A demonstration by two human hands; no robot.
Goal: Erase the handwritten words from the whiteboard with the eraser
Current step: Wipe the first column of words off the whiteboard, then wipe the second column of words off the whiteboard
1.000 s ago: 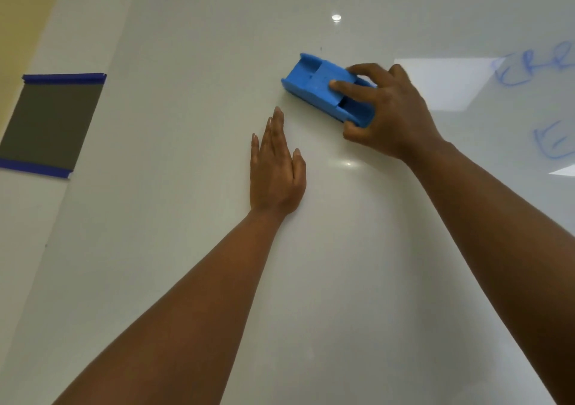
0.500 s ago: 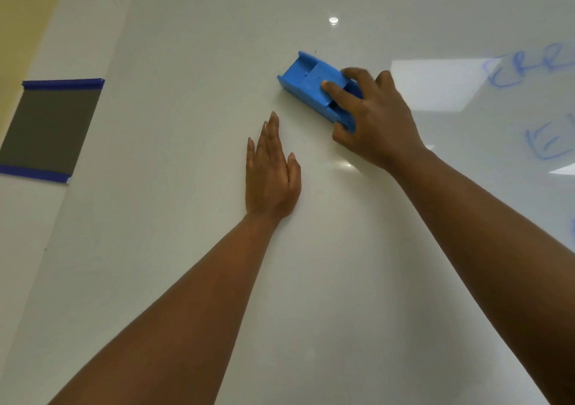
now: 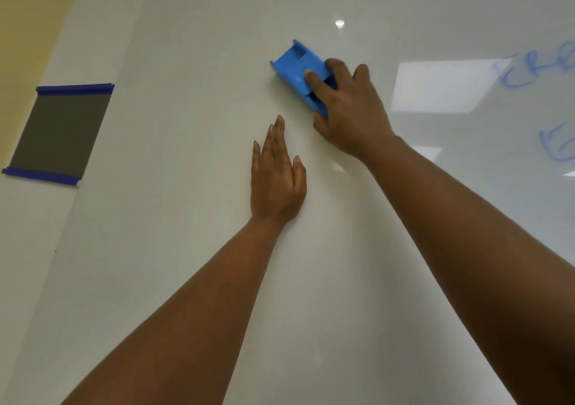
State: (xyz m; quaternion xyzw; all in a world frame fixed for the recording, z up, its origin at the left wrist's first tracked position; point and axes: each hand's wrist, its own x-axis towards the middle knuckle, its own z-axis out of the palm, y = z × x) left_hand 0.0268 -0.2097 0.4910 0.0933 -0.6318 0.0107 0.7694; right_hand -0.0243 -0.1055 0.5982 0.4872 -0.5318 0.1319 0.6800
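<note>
Whiteboard (image 3: 193,264) — blue eraser (image 3: 295,68), left hand (image 3: 277,180) pressed flat.

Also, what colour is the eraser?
Bright blue eraser, in the right hand; the head view shows it.

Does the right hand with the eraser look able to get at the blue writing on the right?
Probably yes: the right hand holds the blue plastic eraser, and only bare white whiteboard separates it from the blue handwritten letters.
</note>
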